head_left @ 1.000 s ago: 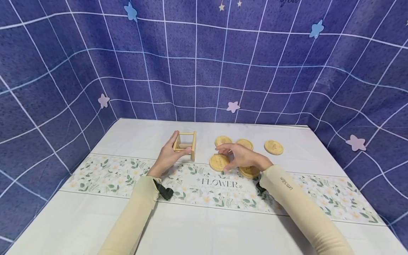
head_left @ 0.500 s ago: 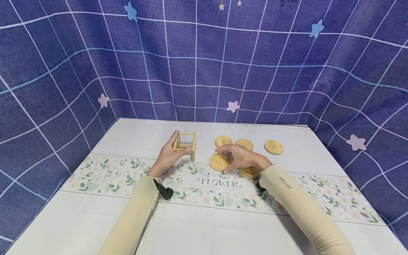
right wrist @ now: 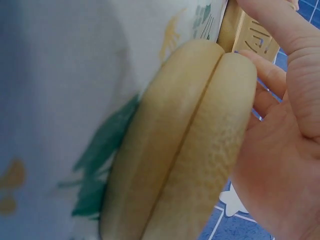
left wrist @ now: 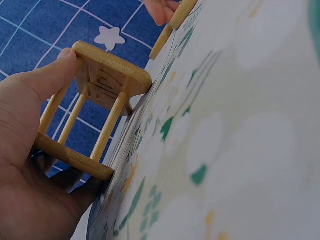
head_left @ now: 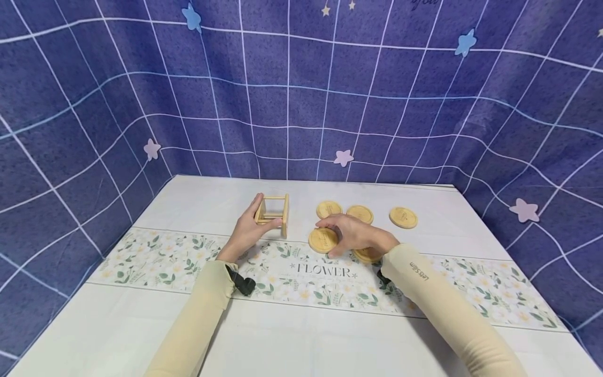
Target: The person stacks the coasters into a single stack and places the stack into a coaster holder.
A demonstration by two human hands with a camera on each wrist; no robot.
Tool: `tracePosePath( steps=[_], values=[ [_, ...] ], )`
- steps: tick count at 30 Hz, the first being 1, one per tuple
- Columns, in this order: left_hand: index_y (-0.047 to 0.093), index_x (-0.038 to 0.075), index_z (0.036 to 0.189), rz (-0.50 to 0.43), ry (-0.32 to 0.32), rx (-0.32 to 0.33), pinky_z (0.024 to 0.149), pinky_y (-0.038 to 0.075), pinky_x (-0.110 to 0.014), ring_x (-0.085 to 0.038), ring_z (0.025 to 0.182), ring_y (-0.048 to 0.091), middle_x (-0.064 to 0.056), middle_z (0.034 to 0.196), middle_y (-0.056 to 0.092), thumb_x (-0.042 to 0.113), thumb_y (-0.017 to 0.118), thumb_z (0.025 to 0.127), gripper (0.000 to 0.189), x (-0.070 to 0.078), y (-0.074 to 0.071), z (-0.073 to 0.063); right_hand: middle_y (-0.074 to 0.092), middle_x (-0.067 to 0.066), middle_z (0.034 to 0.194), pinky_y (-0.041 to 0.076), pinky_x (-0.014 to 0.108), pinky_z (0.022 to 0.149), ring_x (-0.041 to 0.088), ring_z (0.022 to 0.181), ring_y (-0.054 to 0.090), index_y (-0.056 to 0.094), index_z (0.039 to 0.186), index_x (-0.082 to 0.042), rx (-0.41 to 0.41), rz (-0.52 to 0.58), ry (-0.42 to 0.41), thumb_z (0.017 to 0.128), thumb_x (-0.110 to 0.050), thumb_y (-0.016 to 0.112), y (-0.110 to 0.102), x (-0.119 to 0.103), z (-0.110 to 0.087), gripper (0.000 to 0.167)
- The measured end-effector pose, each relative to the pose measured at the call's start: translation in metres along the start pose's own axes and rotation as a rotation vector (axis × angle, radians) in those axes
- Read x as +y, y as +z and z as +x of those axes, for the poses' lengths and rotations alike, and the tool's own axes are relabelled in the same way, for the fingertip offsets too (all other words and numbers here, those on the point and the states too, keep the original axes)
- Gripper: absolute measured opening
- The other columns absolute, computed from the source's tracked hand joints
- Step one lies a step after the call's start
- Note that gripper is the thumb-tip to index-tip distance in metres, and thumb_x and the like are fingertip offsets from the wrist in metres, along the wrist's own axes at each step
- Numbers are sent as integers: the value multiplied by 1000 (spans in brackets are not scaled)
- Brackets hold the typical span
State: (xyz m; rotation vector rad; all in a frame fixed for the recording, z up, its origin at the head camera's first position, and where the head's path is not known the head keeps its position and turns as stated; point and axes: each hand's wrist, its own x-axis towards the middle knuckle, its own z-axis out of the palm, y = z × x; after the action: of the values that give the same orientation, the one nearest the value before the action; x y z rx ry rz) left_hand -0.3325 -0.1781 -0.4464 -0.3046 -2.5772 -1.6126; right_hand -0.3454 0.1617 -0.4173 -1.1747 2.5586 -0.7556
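My left hand (head_left: pixel 248 228) grips a small wooden coaster rack (left wrist: pixel 107 82), thumb on one end plate and fingers round the other. Thin dowels join the plates, and the rack stands on the table. To the right, my right hand (head_left: pixel 350 233) curves over a round engraved wooden coaster (head_left: pixel 322 240) that lies flat, fingers at its far rim and thumb at its near rim. Under the right wrist lie two stacked coasters (right wrist: pixel 180 145), partly hidden in the head view. Behind the hand are another coaster (head_left: pixel 328 209) and a partly covered coaster (head_left: pixel 360 213).
A separate coaster (head_left: pixel 403 217) lies farther right. The white table covering (head_left: pixel 264 335) has a flowered band (head_left: pixel 165 259) with the word FLOWER. A blue gridded curtain (head_left: pixel 301 104) with stars encloses the back and sides.
The right hand's fingers and thumb have shifted slightly left and nearer, closing in round the coaster. My left hand and the rack have stayed in place.
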Motion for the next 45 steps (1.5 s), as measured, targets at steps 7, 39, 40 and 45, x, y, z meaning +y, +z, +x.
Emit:
tracePosePath(
  steps=[7,39,40,45],
  values=[
    [16,11,179,15,9,0,141,13,-45,-30,172,10,-9,187,9,33,87,100,108,0,0,0,64,15,154,49,53,124,35,141,61,60,156,1,13,-4,-3,85,-18,100,0,1,-1,83],
    [16,8,179,9,14,2,141,12,-45,-31,172,11,-12,186,9,33,87,100,109,0,0,0,67,14,148,48,55,123,34,136,62,63,154,-3,64,-42,9,83,-19,100,-1,2,-5,82],
    [16,9,179,8,14,3,141,12,-45,-31,172,11,-12,186,9,33,87,100,109,0,0,0,67,14,148,48,55,123,34,136,62,63,155,-3,70,-34,14,83,-19,100,-1,2,-5,82],
    [16,8,179,6,18,1,141,12,-45,-31,172,10,-11,187,9,33,87,100,109,0,0,0,67,13,148,49,55,122,33,134,62,62,156,-3,82,-4,22,83,-20,100,-3,1,-7,83]
  ],
)
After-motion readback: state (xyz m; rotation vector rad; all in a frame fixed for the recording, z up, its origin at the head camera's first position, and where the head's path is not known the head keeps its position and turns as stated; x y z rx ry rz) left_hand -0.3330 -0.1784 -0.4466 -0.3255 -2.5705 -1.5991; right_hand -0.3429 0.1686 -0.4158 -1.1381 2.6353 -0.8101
